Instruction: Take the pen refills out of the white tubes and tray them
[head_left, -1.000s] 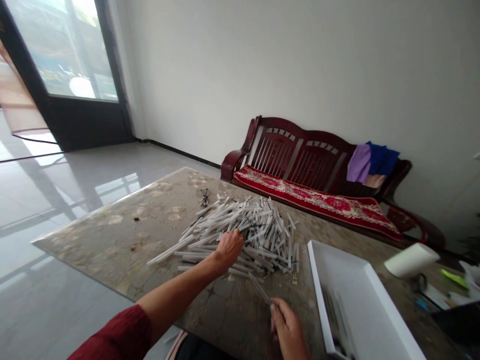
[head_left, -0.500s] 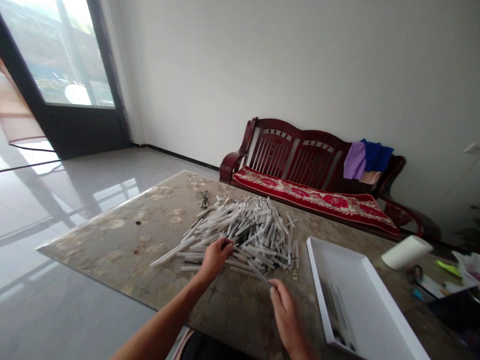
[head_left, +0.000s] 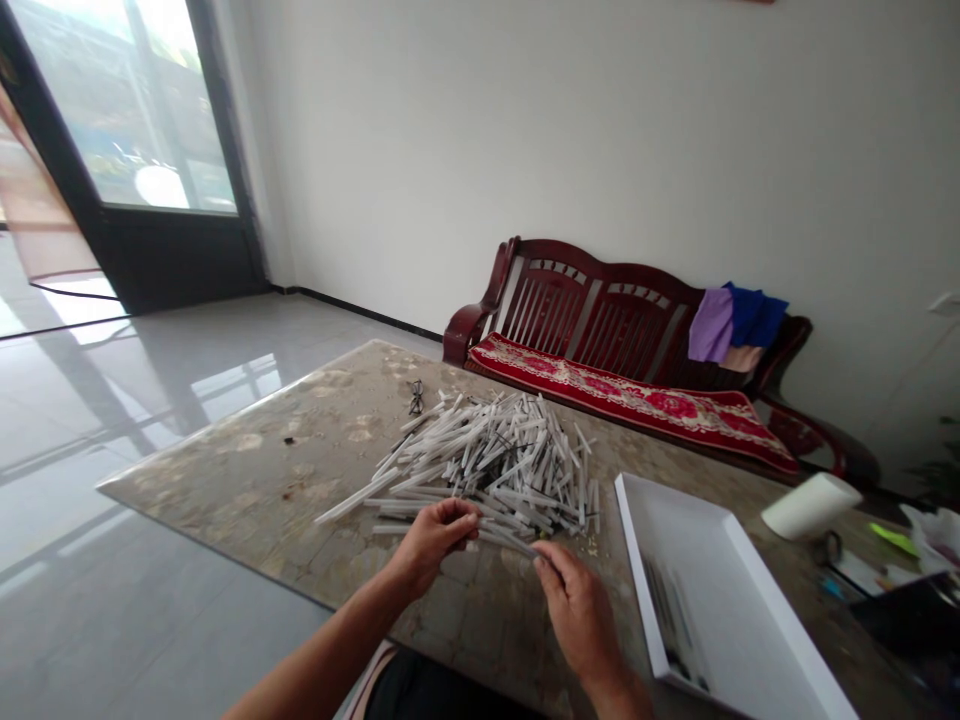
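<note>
A heap of thin, whitish tubes (head_left: 517, 460), with some dark pieces among them, lies on the patterned table. At the heap's near edge, my left hand (head_left: 439, 540) has its thumb and fingertips pinched together; what they hold is too small to make out. My right hand (head_left: 581, 605) is closed on one end of a thin grey stick (head_left: 514, 544), whose far end points at my left fingertips. Whether that end touches them, I cannot tell. To the right, a shallow white tray (head_left: 731, 570) holds several thin dark-and-clear sticks (head_left: 671, 610) along its left side.
A pair of glasses (head_left: 416, 398) and a small dark bit (head_left: 289, 441) lie left of the heap. A white roll (head_left: 810, 505) and scissors (head_left: 830, 547) are beyond the tray. A dark red wooden bench (head_left: 600, 310) stands behind the table (head_left: 225, 480).
My left hand has drawn back from the heap toward me, nearer the right hand. My right hand has moved slightly up, with the stick now lying flatter toward the left fingertips.
</note>
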